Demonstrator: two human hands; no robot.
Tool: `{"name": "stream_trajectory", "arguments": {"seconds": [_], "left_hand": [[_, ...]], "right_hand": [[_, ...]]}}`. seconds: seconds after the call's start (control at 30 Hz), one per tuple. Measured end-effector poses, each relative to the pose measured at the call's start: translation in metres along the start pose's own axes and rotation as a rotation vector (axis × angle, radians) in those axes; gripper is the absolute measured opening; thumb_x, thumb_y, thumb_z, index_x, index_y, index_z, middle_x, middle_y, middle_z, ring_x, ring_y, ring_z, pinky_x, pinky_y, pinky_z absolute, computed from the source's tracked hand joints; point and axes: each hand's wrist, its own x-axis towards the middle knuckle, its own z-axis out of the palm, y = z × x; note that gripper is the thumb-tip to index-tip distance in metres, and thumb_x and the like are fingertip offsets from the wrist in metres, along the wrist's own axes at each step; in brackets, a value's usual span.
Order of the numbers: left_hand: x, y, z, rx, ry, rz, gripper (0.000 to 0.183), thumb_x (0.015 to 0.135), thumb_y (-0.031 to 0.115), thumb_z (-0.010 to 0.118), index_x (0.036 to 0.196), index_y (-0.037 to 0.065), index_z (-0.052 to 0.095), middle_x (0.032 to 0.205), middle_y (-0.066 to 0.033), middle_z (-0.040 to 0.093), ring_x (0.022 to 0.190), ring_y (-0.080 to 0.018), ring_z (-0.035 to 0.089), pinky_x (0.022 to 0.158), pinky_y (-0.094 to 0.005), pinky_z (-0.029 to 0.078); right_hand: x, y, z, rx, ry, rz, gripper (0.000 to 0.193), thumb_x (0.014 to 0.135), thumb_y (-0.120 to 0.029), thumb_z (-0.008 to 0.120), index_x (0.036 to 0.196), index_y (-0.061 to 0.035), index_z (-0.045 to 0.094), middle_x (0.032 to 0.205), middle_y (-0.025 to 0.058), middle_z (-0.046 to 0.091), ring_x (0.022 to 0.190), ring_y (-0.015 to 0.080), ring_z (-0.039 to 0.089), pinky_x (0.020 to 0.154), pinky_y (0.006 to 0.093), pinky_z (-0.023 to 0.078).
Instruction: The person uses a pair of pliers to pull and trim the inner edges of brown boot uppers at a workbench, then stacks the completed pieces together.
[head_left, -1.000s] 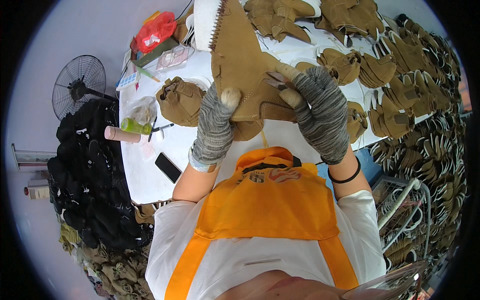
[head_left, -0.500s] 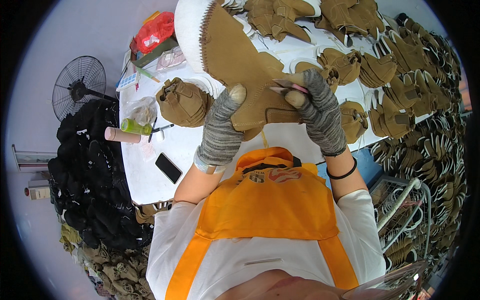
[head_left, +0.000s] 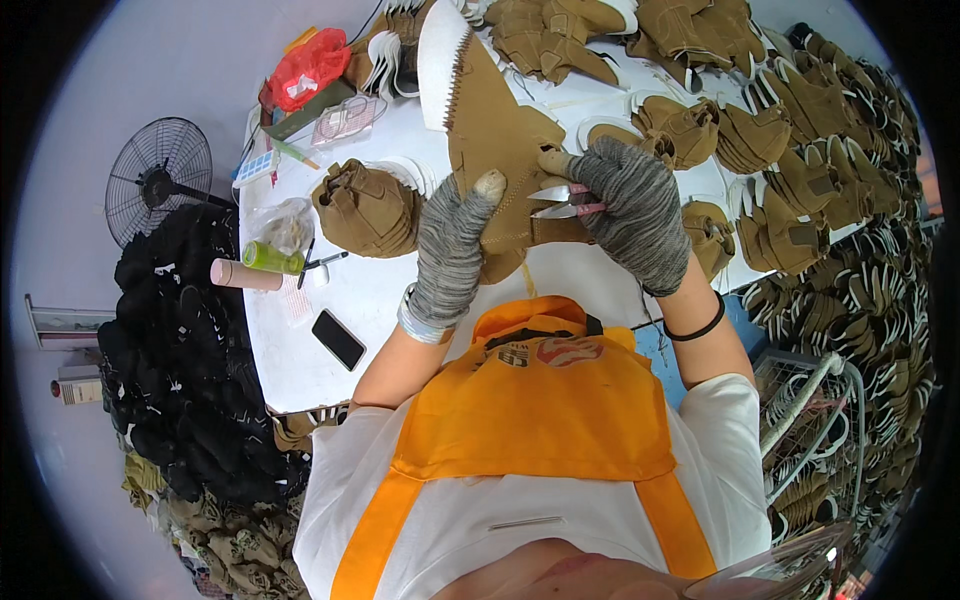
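Observation:
In front of my chest I hold up a brown suede-like boot upper [head_left: 495, 135] with stitched seams and a white, jagged-edged flap at its far end. My left hand [head_left: 450, 245], in a grey knit glove with a bare thumb tip, pinches its near left side. My right hand [head_left: 635, 215], gloved likewise, is closed around small pink-handled thread snips [head_left: 558, 210]. Their two blades stand apart and point left, over the upper's stitching. The right thumb tip touches the upper's right edge. Most of the right fingers are hidden behind the glove's back.
Stacked brown uppers [head_left: 370, 210] stand left on the white table [head_left: 290, 375], with several more piles [head_left: 760, 140] at right. A phone [head_left: 338, 340], a pink bottle [head_left: 245, 274] and a green bottle [head_left: 272, 257] lie left. Beyond are a fan [head_left: 158, 185] and a wire cart [head_left: 810, 420].
The upper has shifted right and turned more upright, uncovering a stack behind it. My right hand has rolled over, and the snips' blades have spread wider.

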Motion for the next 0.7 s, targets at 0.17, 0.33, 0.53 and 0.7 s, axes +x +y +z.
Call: {"name": "stream_trajectory", "arguments": {"seconds": [0.17,0.33,0.53,0.7], "left_hand": [[-0.003,-0.011,-0.005,0.341,0.054,0.119,0.039,0.09,0.029,0.061,0.115,0.0,0.058,0.103,-0.0072,0.063,0.092,-0.0136,0.059,0.081,-0.0278,0.048],[-0.002,-0.024,-0.007,0.364,0.127,0.198,0.036,0.092,0.03,0.061,0.107,-0.002,0.061,0.094,-0.007,0.066,0.084,-0.0136,0.06,0.076,-0.027,0.048],[-0.002,-0.014,-0.003,0.209,0.091,0.135,0.041,0.091,0.032,0.061,0.113,-0.002,0.058,0.098,-0.0094,0.065,0.09,-0.0146,0.061,0.079,-0.0282,0.048],[-0.004,0.002,-0.008,0.076,0.183,0.165,0.053,0.09,0.038,0.06,0.121,-0.003,0.05,0.109,-0.0121,0.061,0.093,-0.0178,0.062,0.081,-0.0294,0.051]], "right_hand": [[-0.002,0.002,0.004,0.017,-0.01,0.008,0.024,0.071,-0.01,0.074,0.093,-0.0044,0.066,0.082,0.0083,0.061,0.074,0.024,0.063,0.067,0.0307,0.053],[-0.004,-0.002,0.019,0.218,0.034,0.156,0.022,0.073,-0.016,0.072,0.09,-0.0038,0.065,0.082,0.009,0.06,0.075,0.0255,0.063,0.067,0.0344,0.051],[-0.007,0.008,0.027,0.007,0.141,0.167,0.02,0.076,-0.014,0.07,0.089,-0.0014,0.061,0.083,0.0121,0.059,0.077,0.0248,0.062,0.068,0.0333,0.05],[-0.014,0.058,0.008,-0.076,0.389,0.29,0.027,0.078,-0.015,0.07,0.094,0.0034,0.059,0.09,0.0149,0.062,0.082,0.0226,0.062,0.072,0.0327,0.05]]}}
